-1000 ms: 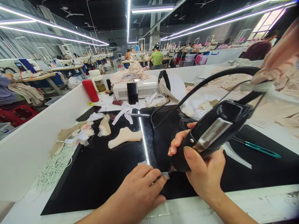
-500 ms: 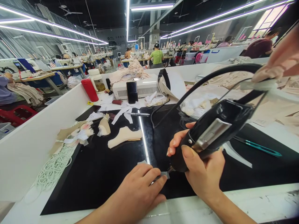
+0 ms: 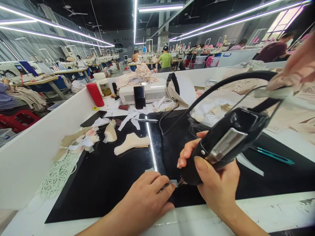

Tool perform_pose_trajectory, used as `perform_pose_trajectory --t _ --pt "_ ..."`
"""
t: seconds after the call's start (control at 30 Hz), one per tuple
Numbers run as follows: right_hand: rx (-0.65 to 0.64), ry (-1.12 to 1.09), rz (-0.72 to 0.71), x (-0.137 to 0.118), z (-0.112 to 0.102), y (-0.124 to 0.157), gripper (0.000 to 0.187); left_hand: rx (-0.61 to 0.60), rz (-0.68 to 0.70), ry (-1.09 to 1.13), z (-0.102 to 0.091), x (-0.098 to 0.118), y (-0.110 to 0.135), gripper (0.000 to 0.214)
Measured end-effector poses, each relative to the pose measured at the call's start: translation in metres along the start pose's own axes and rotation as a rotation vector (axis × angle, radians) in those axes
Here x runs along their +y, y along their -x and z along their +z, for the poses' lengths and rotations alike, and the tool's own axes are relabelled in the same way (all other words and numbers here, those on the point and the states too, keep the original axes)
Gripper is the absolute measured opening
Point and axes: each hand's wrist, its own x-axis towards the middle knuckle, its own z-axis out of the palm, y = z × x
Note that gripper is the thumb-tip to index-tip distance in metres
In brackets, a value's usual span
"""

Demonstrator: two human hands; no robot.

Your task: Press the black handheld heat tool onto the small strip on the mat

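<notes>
My right hand is closed around a black corded hand tool with a metal plate on its side, tip pointed down at the black work mat. Just left of the tip, my left hand presses its fingers down on a small grey strip of fabric lying on the mat. The tool's black cable arcs up and to the right. The tool tip touches or nearly touches the strip; I cannot tell which.
Beige fabric pieces and white cord lie on the mat's left. A white box machine, a phone, a red bottle stand behind. Teal tweezers lie at the right. White walls fence the table. Other workers sit far behind.
Both hands and the tool stay almost in place; the view shifts slightly and the tool sits a little lower.
</notes>
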Motion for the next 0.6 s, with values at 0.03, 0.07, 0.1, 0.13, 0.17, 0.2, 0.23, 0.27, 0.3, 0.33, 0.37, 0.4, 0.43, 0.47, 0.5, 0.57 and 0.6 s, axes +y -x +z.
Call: perform_pose_trajectory --t 0.03,0.07,0.1,0.13,0.17,0.2,0.23,0.27,0.3,0.33,0.37,0.4,0.43,0.47,0.5,0.57,0.6 --pt "-0.006 -0.007 0.006 -0.001 0.0 -0.001 0.037 0.0 -0.002 0.008 -0.001 0.0 0.0 0.041" --pt "-0.007 -0.014 0.012 -0.002 0.0 -0.003 0.039 0.004 -0.005 0.018 -0.002 0.0 0.0 0.04" --pt "-0.005 -0.019 0.015 -0.004 0.0 -0.005 0.041 0.013 -0.004 0.029 -0.004 -0.001 0.001 0.038" --pt "-0.006 -0.017 0.016 -0.006 0.0 -0.007 0.043 0.022 -0.005 0.04 -0.008 -0.001 0.002 0.037" --pt "-0.012 -0.006 0.009 -0.008 0.0 -0.009 0.043 0.031 -0.009 0.05 -0.012 -0.002 0.004 0.035" --pt "-0.026 0.017 0.001 -0.01 0.0 -0.011 0.042 0.037 -0.021 0.06 -0.016 -0.003 0.007 0.033" --pt "-0.047 0.042 -0.008 -0.013 0.001 -0.013 0.04 0.04 -0.042 0.066 -0.021 -0.004 0.011 0.032" --pt "-0.073 0.061 -0.013 -0.014 0.002 -0.014 0.038 0.039 -0.073 0.069 -0.026 -0.005 0.017 0.031" --pt "-0.099 0.067 -0.013 -0.016 0.004 -0.014 0.035 0.036 -0.113 0.069 -0.031 -0.007 0.024 0.031" --pt "-0.119 0.056 -0.01 -0.017 0.006 -0.014 0.034 0.031 -0.16 0.064 -0.035 -0.008 0.032 0.032" --pt "-0.128 0.03 -0.003 -0.017 0.009 -0.014 0.033 0.026 -0.209 0.058 -0.038 -0.008 0.04 0.033" --pt "-0.132 -0.001 0.007 -0.017 0.012 -0.012 0.034 0.023 -0.258 0.054 -0.04 -0.008 0.049 0.035" --pt "-0.128 -0.028 0.016 -0.016 0.016 -0.011 0.035 0.02 -0.31 0.055 -0.041 -0.007 0.057 0.037" --pt "-0.127 -0.049 0.03 -0.015 0.02 -0.009 0.037 0.018 -0.364 0.062 -0.041 -0.005 0.065 0.039" --pt "-0.124 -0.068 0.042 -0.013 0.025 -0.007 0.038 0.02 -0.42 0.072 -0.041 -0.003 0.071 0.041" --pt "-0.131 -0.112 0.064 -0.009 0.037 -0.002 0.04 0.035 -0.523 0.103 -0.039 0.002 0.079 0.043" --pt "-0.138 -0.139 0.068 -0.007 0.043 0.0 0.04 0.046 -0.568 0.121 -0.038 0.005 0.081 0.042"
